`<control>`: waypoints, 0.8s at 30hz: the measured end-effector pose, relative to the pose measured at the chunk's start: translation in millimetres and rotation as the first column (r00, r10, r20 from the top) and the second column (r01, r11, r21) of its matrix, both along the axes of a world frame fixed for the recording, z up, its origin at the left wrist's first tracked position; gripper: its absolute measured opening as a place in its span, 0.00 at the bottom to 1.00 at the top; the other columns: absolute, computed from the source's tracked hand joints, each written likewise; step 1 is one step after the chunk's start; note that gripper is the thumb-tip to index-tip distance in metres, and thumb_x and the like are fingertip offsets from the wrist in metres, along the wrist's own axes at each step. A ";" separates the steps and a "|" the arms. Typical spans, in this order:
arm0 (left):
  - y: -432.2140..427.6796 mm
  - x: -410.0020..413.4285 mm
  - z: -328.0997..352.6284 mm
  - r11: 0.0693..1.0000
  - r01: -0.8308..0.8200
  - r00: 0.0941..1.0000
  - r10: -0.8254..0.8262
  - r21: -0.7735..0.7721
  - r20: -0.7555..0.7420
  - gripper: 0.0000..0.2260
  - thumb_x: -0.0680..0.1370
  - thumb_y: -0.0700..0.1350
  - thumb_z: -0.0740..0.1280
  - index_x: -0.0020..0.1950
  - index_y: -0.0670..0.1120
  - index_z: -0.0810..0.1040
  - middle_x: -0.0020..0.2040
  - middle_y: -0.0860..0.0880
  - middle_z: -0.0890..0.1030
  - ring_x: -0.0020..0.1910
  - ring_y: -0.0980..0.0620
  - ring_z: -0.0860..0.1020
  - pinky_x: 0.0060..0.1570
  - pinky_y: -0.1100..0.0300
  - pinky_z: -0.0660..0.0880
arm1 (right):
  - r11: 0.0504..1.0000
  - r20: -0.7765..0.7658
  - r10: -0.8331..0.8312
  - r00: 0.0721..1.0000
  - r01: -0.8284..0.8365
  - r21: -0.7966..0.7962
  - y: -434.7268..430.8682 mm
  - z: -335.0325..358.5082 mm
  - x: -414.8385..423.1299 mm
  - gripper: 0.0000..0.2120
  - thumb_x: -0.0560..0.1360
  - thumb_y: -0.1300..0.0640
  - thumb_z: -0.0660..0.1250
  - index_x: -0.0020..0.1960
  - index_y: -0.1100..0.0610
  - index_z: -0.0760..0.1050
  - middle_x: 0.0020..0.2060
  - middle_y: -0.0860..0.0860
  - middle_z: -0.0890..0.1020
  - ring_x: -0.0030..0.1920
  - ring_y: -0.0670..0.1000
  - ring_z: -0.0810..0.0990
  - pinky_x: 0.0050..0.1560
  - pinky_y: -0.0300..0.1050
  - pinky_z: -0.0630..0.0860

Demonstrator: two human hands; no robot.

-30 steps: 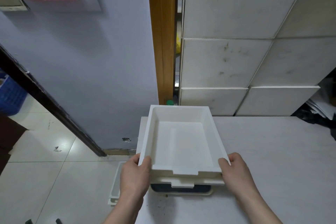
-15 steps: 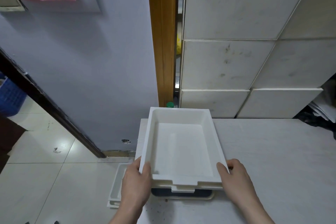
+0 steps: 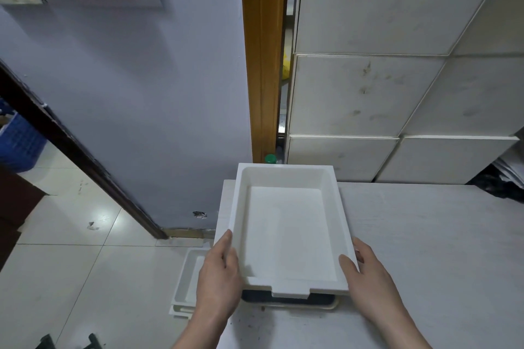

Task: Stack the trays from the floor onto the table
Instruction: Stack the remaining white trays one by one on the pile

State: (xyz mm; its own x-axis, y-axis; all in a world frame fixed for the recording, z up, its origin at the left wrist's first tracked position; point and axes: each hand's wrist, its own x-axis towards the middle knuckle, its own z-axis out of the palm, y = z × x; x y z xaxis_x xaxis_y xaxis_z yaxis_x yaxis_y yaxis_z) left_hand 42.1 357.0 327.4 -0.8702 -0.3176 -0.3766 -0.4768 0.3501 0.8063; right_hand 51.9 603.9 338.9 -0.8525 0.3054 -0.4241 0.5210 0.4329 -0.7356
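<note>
A person is looking down at a pale table [image 3: 425,249] set against a tiled wall [image 3: 368,93], and is setting a white tray [image 3: 286,229] onto a stack near the table's left edge. The left hand [image 3: 218,278] is gripping the tray's near left corner, thumb lying along the rim and the other fingers curled out of sight under the side. The right hand [image 3: 368,275] is gripping the near right corner in the same way, thumb pressing on the rim's inner edge. Both hands are closed on the tray rather than spread. The tray is sitting level and open side up, directly over a dark tray [image 3: 286,298] whose front edge is peeking out beneath it. Its long axis is running away from the person toward the wall, and the short end with a small pull tab is pointing back at the person. Whether it is fully seated or just hovering cannot be told. Judging by this, the placing step is nearly finished; the next move is likely calling for both hands to let go and reach down left. There, more white trays [image 3: 187,283] are lying nested on the tiled floor [image 3: 71,263] just beside the table's edge, partly hidden by the left hand.
</note>
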 end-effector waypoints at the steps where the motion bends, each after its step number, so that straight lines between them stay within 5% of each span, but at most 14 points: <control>1: -0.3 -0.7 -2.0 1.000 0.005 1.000 -0.005 -0.011 -0.004 0.22 0.85 0.45 0.55 0.80 0.52 0.66 0.77 0.59 0.69 0.77 0.58 0.65 0.75 0.59 0.61 | 1.000 -0.002 0.008 1.000 -0.008 0.004 -0.2 -1.1 -0.1 0.22 0.82 0.54 0.61 0.75 0.43 0.68 0.61 0.39 0.80 0.60 0.46 0.76 0.57 0.44 0.70; 5: -2.0 -6.7 -8.6 0.999 0.006 1.000 -0.006 -0.038 -0.003 0.22 0.85 0.46 0.56 0.79 0.52 0.66 0.76 0.59 0.71 0.76 0.55 0.68 0.75 0.57 0.63 | 0.998 0.014 0.054 0.998 -0.054 0.038 -0.3 -6.7 -0.9 0.29 0.83 0.51 0.61 0.82 0.42 0.57 0.76 0.43 0.71 0.75 0.49 0.70 0.69 0.47 0.68; 10: -7.1 -25.7 -13.8 0.999 0.033 0.999 -0.032 -0.030 0.027 0.22 0.84 0.47 0.56 0.78 0.56 0.68 0.69 0.43 0.79 0.69 0.39 0.75 0.68 0.45 0.73 | 0.991 0.028 0.103 0.994 -0.105 0.088 2.0 -12.0 -8.0 0.31 0.83 0.47 0.60 0.83 0.41 0.54 0.78 0.45 0.69 0.76 0.51 0.69 0.71 0.49 0.66; 17: -16.0 -56.9 -11.9 0.991 0.094 0.996 -0.093 -0.100 0.014 0.21 0.84 0.45 0.56 0.77 0.54 0.71 0.74 0.59 0.73 0.73 0.55 0.72 0.67 0.58 0.68 | 0.970 0.064 0.136 0.989 -0.147 0.195 2.4 -12.4 -23.8 0.30 0.82 0.46 0.60 0.82 0.43 0.56 0.75 0.46 0.73 0.70 0.53 0.75 0.68 0.51 0.71; 24: -26.1 -51.4 -19.8 0.991 0.130 0.991 -0.130 -0.015 -0.008 0.21 0.84 0.49 0.57 0.77 0.59 0.68 0.72 0.61 0.75 0.65 0.55 0.78 0.66 0.53 0.74 | 0.899 0.126 0.160 0.979 -0.198 0.391 -0.6 -10.9 -27.0 0.33 0.80 0.41 0.60 0.82 0.45 0.54 0.77 0.48 0.69 0.70 0.54 0.74 0.69 0.56 0.72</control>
